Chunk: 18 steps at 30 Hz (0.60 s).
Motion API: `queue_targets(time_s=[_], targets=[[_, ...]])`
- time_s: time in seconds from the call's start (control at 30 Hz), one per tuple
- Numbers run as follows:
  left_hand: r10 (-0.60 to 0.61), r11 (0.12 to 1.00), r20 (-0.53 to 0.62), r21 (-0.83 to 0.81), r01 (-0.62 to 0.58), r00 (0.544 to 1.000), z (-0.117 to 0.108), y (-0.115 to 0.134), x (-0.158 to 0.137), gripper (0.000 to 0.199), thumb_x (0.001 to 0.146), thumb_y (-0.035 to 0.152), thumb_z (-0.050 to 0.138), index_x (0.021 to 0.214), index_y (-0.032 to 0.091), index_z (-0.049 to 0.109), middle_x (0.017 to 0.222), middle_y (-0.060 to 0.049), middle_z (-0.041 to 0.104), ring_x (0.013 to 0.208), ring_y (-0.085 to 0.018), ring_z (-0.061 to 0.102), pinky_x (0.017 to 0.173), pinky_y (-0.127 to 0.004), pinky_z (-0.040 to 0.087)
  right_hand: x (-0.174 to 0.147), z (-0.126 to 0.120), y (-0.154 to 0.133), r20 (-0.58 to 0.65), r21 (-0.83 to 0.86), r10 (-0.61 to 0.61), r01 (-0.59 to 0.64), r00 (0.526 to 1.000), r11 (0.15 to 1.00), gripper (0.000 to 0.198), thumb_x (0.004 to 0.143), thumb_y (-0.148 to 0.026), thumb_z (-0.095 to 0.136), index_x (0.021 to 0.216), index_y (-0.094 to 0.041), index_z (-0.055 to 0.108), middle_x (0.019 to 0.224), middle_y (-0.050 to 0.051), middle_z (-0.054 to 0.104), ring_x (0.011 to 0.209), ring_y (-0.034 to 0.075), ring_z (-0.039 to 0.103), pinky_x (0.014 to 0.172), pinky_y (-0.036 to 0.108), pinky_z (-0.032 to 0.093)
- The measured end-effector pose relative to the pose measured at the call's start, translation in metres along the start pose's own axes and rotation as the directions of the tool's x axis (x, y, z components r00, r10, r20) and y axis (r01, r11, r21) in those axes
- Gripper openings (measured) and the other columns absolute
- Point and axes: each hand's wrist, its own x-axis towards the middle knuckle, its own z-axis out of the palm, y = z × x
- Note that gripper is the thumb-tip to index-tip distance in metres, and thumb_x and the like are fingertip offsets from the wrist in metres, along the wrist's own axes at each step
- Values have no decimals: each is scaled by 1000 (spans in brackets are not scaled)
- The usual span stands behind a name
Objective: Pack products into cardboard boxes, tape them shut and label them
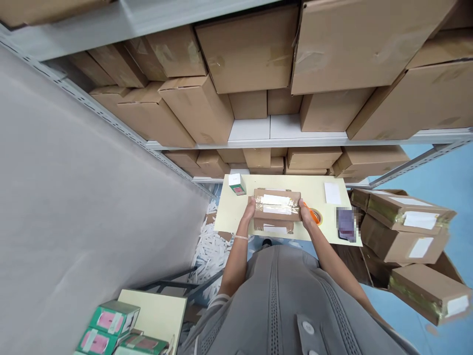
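My left hand (250, 209) and my right hand (305, 214) grip opposite ends of the taped cardboard boxes (261, 215), which appear to be held together as a pair. White labels and shiny tape cover their upper faces. Beneath them on the pale yellow table (232, 217) lies another cardboard box (258, 228) with a white label, partly hidden. Beside my right hand is an orange-handled tool (312, 214) next to a tape roll (320, 217). A small green and white box (237, 184) stands at the table's back left.
A white paper (332, 193) and a blurred phone-like item (346, 224) lie on the table's right side. Labelled parcels (404, 241) fill a large carton at right. Shelving (258, 143) with cardboard boxes rises ahead. Green boxes (111, 320) sit lower left, near paper shreds (212, 251).
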Motion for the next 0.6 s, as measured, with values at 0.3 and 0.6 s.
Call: queue_targets(time_s=[0.3,0.6], targets=[[206,930,-31,-305,-206,978,-22,64,-29,72,96,69,24,116,16,69,122,-11,71,123,-26,61,110,-42,44,-29,-58,-7,-160,781,69,83,985,619,73,87,-79,21,108,-23,64,112,11,72,108,28,67,83,37,55],[164,867,-65,-466,-176,984,-34,67,-34,71,99,65,21,125,15,63,102,-9,75,116,-22,65,111,-38,43,-32,-76,-11,-267,918,51,239,962,315,41,86,-65,52,85,-25,63,98,4,67,100,19,64,88,32,51]])
